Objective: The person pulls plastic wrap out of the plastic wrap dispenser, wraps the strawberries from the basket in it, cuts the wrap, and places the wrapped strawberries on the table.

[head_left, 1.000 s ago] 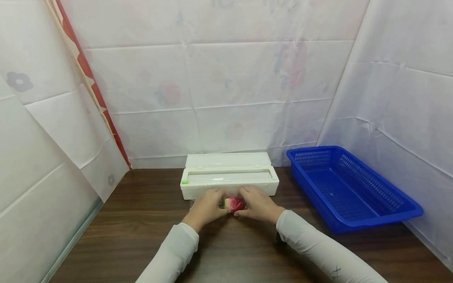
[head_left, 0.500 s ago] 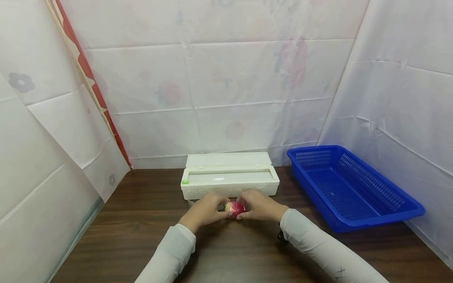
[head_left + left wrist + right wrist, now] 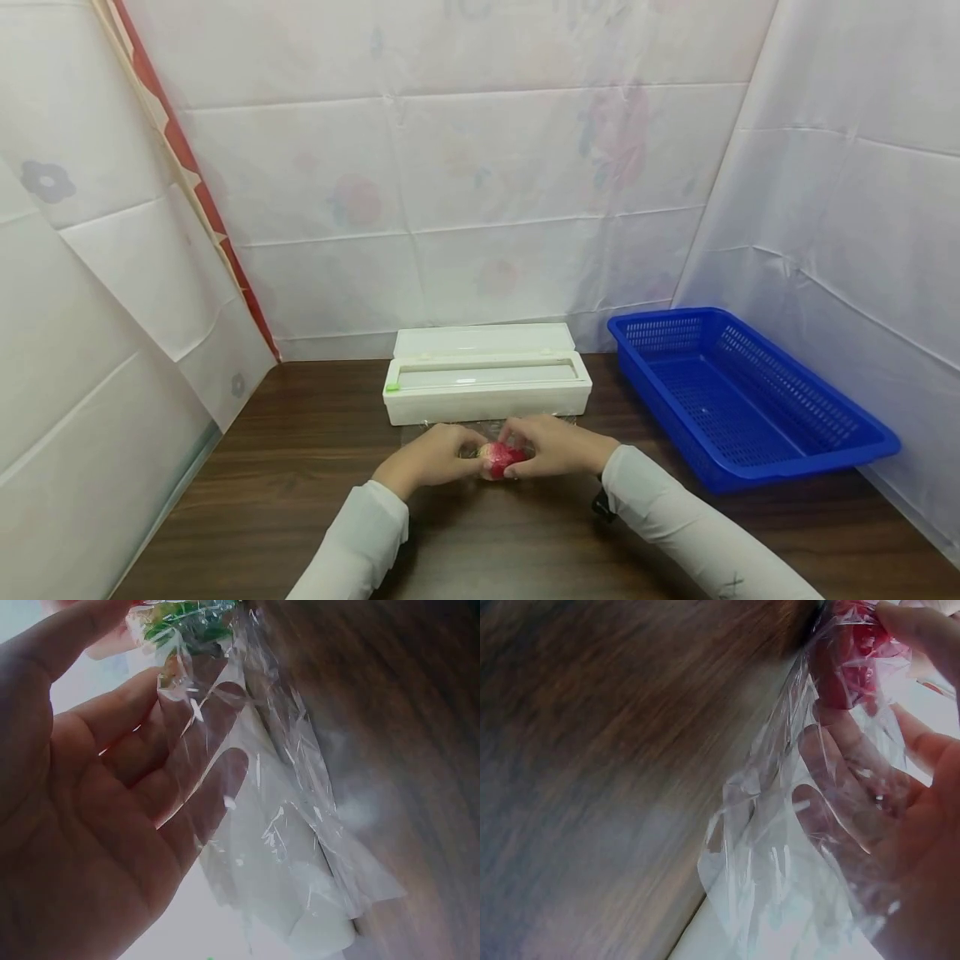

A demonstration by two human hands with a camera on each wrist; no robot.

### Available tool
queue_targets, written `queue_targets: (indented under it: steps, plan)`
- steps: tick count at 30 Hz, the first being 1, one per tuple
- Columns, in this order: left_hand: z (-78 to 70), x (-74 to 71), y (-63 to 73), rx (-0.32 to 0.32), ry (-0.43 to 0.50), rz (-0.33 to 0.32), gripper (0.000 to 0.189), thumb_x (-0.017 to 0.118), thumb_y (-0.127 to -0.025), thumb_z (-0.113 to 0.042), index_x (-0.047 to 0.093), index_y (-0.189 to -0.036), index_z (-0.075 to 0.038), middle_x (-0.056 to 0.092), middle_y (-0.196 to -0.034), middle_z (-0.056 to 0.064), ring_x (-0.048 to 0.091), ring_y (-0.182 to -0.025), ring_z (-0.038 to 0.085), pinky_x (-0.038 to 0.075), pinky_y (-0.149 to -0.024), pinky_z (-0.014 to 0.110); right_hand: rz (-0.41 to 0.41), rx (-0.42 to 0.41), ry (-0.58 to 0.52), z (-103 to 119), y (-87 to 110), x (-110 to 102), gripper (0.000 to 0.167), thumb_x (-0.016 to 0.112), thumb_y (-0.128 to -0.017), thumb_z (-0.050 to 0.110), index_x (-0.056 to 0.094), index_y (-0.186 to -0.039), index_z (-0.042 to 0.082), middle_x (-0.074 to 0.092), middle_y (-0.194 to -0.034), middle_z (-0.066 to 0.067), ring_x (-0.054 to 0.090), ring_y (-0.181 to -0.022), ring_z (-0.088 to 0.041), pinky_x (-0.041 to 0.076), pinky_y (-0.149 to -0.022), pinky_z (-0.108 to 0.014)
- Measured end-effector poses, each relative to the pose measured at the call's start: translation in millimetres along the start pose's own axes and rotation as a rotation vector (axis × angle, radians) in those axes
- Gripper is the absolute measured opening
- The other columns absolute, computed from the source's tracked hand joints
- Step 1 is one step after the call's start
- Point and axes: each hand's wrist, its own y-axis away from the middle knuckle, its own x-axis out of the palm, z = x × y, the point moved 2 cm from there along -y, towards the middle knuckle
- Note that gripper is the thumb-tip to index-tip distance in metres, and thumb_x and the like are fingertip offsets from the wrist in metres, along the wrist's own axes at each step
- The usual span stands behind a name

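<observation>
A red and pale fruit [image 3: 501, 460], green and leafy at one end, is wrapped in clear cling film between my hands in the head view. At its green end [image 3: 187, 626], my left hand [image 3: 438, 454] holds it with thumb and fingertips. My right hand [image 3: 555, 447] pinches the red end [image 3: 851, 664] between thumb and fingers. Loose cling film [image 3: 289, 825] trails from the fruit across the fingers of the left hand, and more loose film [image 3: 780, 847] hangs by the right fingers. Behind the hands stands the white cling film dispenser [image 3: 487, 404], lid raised.
A blue plastic basket [image 3: 720, 475] with slotted sides sits at the right of the dark wooden table [image 3: 300, 467]. A bright green slider [image 3: 392, 387] is on the dispenser's left end. White sheeting [image 3: 487, 167] lines the back and both sides.
Both hands have drawn the wrapped fruit toward me, away from the dispenser. Loose film now shows between the hands and the dispenser, and the fruit has turned slightly.
</observation>
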Motion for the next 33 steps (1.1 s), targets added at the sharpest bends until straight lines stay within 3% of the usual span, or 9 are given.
queue_targets:
  steps: [8,14,19,23,28,33]
  plan:
    - [0.9,0.8,4.2,-0.056,0.054,0.069,0.034,0.062,-0.100,-0.039,0.073,-0.121,-0.015,0.071,-0.112,-0.007,0.063,-0.096,0.005,0.053,-0.088,0.036,0.077,0.036,-0.088,0.7,2.1,0.2,0.035,0.071,-0.090,0.042,0.061,-0.118,0.022,0.064,-0.089,0.012,0.056,-0.073,-0.004,0.050,-0.063,-0.023]
    - [2.2,1.2,2.8,-0.064,0.059,0.093,0.039,0.058,-0.102,-0.043,0.072,-0.123,-0.013,0.071,-0.118,-0.001,0.064,-0.110,0.015,0.052,-0.094,0.041,0.109,0.083,-0.153,-2.0,3.2,1.1,0.028,0.068,-0.091,0.039,0.063,-0.115,0.025,0.063,-0.079,0.012,0.054,-0.062,-0.002,0.049,-0.055,-0.023]
    - [4.0,2.7,0.6,-0.073,0.054,0.095,0.042,0.054,-0.103,-0.044,0.073,-0.122,-0.012,0.071,-0.119,0.002,0.065,-0.111,0.019,0.052,-0.094,0.043,0.129,0.099,-0.161,-3.3,1.1,-1.5,0.027,0.065,-0.092,0.035,0.066,-0.116,0.022,0.062,-0.076,0.010,0.053,-0.061,-0.003,0.048,-0.057,-0.024]
    - [5.1,3.2,-0.6,-0.050,0.018,0.064,0.042,0.053,-0.104,-0.043,0.074,-0.120,-0.010,0.072,-0.116,0.003,0.066,-0.109,0.019,0.053,-0.093,0.042,0.140,0.122,-0.132,-5.2,-1.0,-3.8,0.023,0.062,-0.095,0.035,0.068,-0.113,0.023,0.063,-0.080,0.012,0.055,-0.068,-0.004,0.049,-0.064,-0.026]
    - [0.7,1.6,-1.9,0.042,-0.030,-0.051,0.037,0.059,-0.103,-0.032,0.070,-0.122,-0.002,0.070,-0.118,0.009,0.066,-0.108,0.024,0.053,-0.093,0.043,0.153,0.138,-0.146,-7.2,-3.3,-5.2,0.022,0.059,-0.097,0.036,0.069,-0.113,0.024,0.063,-0.084,0.015,0.057,-0.073,-0.004,0.050,-0.069,-0.027]
    - [-8.3,2.2,-3.6,0.119,-0.091,-0.113,0.024,0.070,-0.096,-0.023,0.071,-0.115,-0.009,0.071,-0.112,0.001,0.066,-0.104,0.020,0.053,-0.092,0.038,0.154,0.139,-0.147,-8.8,-3.3,-5.8,0.025,0.058,-0.097,0.036,0.070,-0.115,0.022,0.065,-0.090,0.015,0.059,-0.078,-0.004,0.051,-0.075,-0.027]
